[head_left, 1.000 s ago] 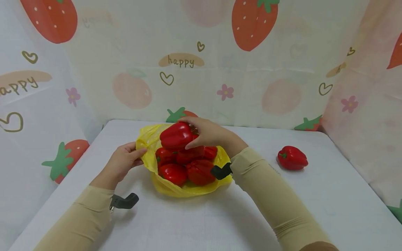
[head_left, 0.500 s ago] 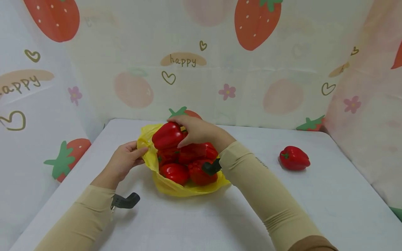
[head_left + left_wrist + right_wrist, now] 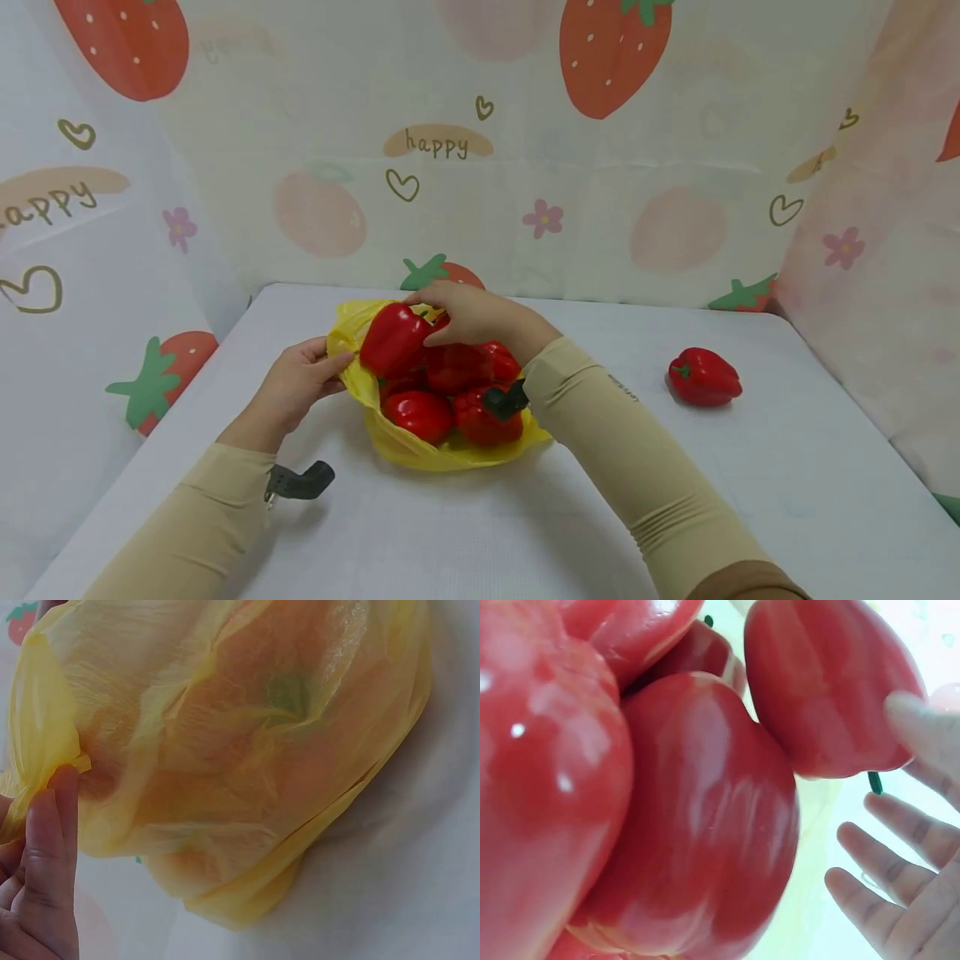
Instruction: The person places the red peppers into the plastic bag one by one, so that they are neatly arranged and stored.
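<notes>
A yellow plastic bag [image 3: 420, 457] lies with its mouth spread on the table, holding several red bell peppers [image 3: 417, 416]. My left hand [image 3: 295, 382] pinches the left rim of the bag between thumb and fingers. At the bag's upper left, my right hand [image 3: 480, 315] holds one glossy red bell pepper [image 3: 393, 340] by its stem end, the pepper tilted against the bag wall. In the right wrist view the thumb [image 3: 919, 724] presses that pepper's side, while three fingers spread free of it. Through the thin bag, the left wrist view shows blurred red shapes and a green patch [image 3: 289, 697].
Another red bell pepper [image 3: 703, 377] lies alone on the white table [image 3: 795, 467], right of the bag. A patterned cloth [image 3: 495, 192] with strawberries and hearts hangs behind and at both sides. Black camera mounts [image 3: 302, 481] stick out from the wrists.
My right hand has moved left with its pepper, which now sits lower and more tilted at the bag's left side. The left hand still pinches the rim in the same place.
</notes>
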`<state>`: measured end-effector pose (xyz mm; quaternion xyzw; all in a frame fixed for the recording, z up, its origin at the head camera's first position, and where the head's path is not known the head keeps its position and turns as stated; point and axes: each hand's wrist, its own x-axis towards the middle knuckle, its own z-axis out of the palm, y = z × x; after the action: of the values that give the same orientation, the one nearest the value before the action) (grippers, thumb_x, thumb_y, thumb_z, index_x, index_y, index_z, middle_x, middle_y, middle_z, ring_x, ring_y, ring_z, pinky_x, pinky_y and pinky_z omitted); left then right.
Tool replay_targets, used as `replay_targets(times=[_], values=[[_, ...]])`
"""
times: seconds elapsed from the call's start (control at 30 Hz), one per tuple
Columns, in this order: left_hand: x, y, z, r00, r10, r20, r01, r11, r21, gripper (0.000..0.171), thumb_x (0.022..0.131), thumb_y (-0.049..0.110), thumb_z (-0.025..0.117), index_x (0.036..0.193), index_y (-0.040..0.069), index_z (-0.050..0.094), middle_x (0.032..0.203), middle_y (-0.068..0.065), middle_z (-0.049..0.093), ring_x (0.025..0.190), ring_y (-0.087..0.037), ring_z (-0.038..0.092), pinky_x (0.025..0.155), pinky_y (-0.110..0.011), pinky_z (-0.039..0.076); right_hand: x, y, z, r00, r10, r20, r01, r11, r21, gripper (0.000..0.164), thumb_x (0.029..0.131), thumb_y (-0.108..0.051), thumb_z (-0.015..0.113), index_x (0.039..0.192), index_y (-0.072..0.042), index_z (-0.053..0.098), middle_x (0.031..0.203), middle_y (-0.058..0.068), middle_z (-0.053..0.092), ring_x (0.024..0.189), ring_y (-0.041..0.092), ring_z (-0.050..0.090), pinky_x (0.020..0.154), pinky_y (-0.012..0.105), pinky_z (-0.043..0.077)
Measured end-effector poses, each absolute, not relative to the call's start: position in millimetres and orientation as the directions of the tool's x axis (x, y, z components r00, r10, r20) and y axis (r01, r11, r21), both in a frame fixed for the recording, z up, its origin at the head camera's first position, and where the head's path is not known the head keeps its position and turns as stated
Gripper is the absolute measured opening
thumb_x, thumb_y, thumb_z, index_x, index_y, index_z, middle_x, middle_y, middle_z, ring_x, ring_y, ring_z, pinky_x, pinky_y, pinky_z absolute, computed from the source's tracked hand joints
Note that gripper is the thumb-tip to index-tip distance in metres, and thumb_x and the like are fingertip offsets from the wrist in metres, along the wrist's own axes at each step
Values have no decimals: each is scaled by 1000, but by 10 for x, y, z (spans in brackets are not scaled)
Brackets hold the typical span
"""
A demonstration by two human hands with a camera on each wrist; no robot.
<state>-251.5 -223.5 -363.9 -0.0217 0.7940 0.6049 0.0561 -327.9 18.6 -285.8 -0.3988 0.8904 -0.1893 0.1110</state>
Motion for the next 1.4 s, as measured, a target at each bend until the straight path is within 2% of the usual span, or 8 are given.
replay_targets(times=[0.17, 0.43, 0.73, 0.93, 1.4], values=[[-2532, -2247, -3687, -993, 34, -109, -96, 268, 959, 50, 89, 35, 57, 129, 4, 48, 121, -15, 55, 88, -14, 63, 79, -25, 51, -3282, 148, -2887, -674, -737, -51, -648, 623, -438, 55, 82, -38, 66, 130, -19, 49, 119, -7, 53, 109, 13, 48, 89, 25, 45], [-2524, -2262, -3697, -994, 36, -100, -86, 283, 955, 52, 89, 37, 57, 129, 5, 48, 120, -15, 56, 89, -15, 63, 79, -26, 51, -3294, 86, -2895, -723, -690, -31, -613, 662, -431, 51, 83, -28, 67, 129, -17, 48, 123, 0, 54, 113, 16, 48, 90, 27, 45], [-2523, -2238, -3677, -995, 36, -89, -76, 270, 960, 50, 90, 36, 56, 129, 5, 48, 123, -14, 54, 92, -15, 62, 80, -25, 51, -3288, 44, -2867, -773, -632, -54, -566, 725, -393, 39, 84, -20, 66, 122, -18, 57, 116, 0, 58, 108, 15, 52, 84, 24, 48], [-2508, -2241, -3666, -994, 30, -103, -91, 274, 957, 50, 90, 35, 56, 129, 5, 48, 123, -14, 54, 92, -15, 63, 80, -25, 51, -3321, 76, -2892, -767, -638, -69, -577, 733, -361, 34, 83, -20, 67, 117, -15, 61, 109, 1, 61, 102, 15, 54, 82, 24, 48], [-2490, -2258, -3637, -993, 24, -114, -102, 295, 950, 50, 90, 37, 56, 128, 5, 49, 118, -14, 57, 88, -15, 63, 79, -25, 51, -3353, 365, -2883, -762, -638, -106, -486, 673, -558, 42, 84, -21, 66, 124, -15, 55, 117, 4, 58, 104, 16, 55, 80, 25, 50]])
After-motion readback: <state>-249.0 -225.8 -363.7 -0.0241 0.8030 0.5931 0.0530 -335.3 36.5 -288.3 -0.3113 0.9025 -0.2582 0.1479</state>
